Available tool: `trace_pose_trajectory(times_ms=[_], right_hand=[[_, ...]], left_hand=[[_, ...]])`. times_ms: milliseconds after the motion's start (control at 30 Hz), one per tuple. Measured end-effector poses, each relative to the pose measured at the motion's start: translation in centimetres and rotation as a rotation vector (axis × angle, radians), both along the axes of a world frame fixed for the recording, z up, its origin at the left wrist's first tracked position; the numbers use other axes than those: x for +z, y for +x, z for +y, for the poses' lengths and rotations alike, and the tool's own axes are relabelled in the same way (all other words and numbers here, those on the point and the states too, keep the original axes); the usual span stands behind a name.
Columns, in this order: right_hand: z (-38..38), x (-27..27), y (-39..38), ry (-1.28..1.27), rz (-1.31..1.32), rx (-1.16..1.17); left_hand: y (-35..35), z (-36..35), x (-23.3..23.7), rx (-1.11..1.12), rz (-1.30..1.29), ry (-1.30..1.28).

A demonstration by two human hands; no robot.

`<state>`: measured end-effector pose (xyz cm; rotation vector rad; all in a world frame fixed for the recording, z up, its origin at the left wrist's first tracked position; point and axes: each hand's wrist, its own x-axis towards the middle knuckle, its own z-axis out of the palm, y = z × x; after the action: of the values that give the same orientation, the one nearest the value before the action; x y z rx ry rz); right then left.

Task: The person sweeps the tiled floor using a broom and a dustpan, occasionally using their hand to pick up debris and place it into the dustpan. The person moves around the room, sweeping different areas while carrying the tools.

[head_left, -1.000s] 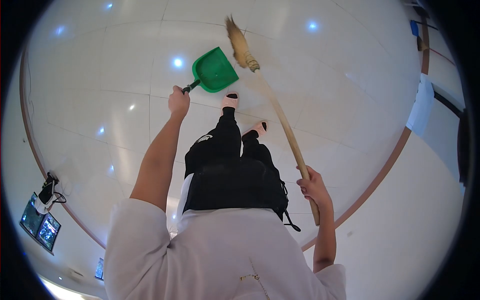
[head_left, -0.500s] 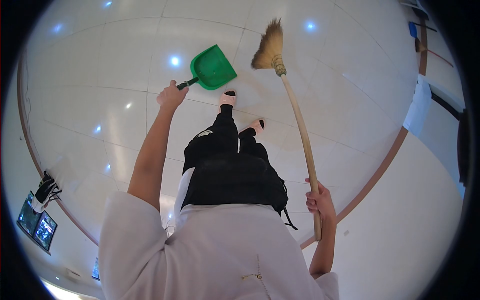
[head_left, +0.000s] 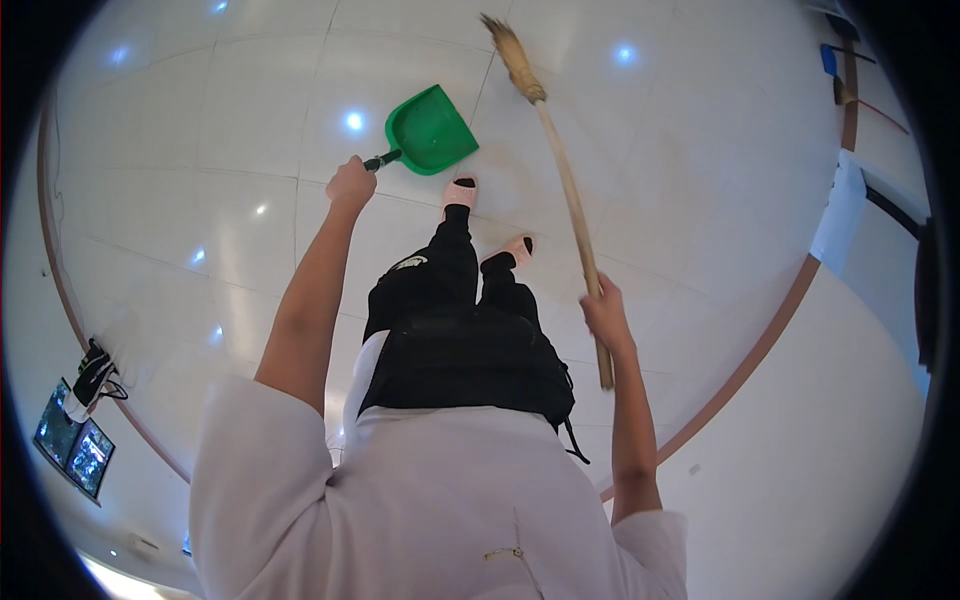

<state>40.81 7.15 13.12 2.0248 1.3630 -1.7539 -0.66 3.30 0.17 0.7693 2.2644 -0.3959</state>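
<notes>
Presently we hold: left hand [head_left: 351, 185] closed on the handle of the green dustpan [head_left: 432, 130], pan down by the tiled floor [head_left: 180, 230]; right hand [head_left: 603, 315] gripping the wooden broom [head_left: 566, 190] near its upper end, bristles far forward. Risk, we judge: so long a reach may swing the bristles wide of the pan.

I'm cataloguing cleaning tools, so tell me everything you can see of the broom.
The broom has a long, pale, wood-like stick and a narrow straw-coloured bristle head, bound at the joint. It slants, bristles down toward the glossy tiled floor, apart from the green dustpan. The right hand grips the stick near its top end.
</notes>
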Motion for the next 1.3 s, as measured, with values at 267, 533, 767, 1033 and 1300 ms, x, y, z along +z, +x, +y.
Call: trace_pose_trajectory(times_ms=[267, 533, 767, 1033, 1300], right_hand=[[0.4, 2.6, -1.6, -0.282, 0.133, -0.021], [-1.5, 12.1, 1.0, -0.429, 0.103, -0.296], [-2.5, 12.5, 3.0, -0.545, 0.284, -0.610], [-2.5, 15.9, 2.2, -0.556, 0.127, -0.643], [-4.1, 26.8, 1.4, -0.635, 0.003, -0.656]], left_hand=[[0.2, -0.2, 0.8, 0.029, 0.028, 0.055], [-0.5, -1.0, -0.4, 0.018, 0.045, 0.039], [-0.7, -1.0, -0.5, 0.022, 0.014, 0.072], [-2.1, 2.5, -3.0, -0.383, 0.282, 0.306], [-0.6, 9.4, -15.1, 0.392, -0.531, 0.619]])
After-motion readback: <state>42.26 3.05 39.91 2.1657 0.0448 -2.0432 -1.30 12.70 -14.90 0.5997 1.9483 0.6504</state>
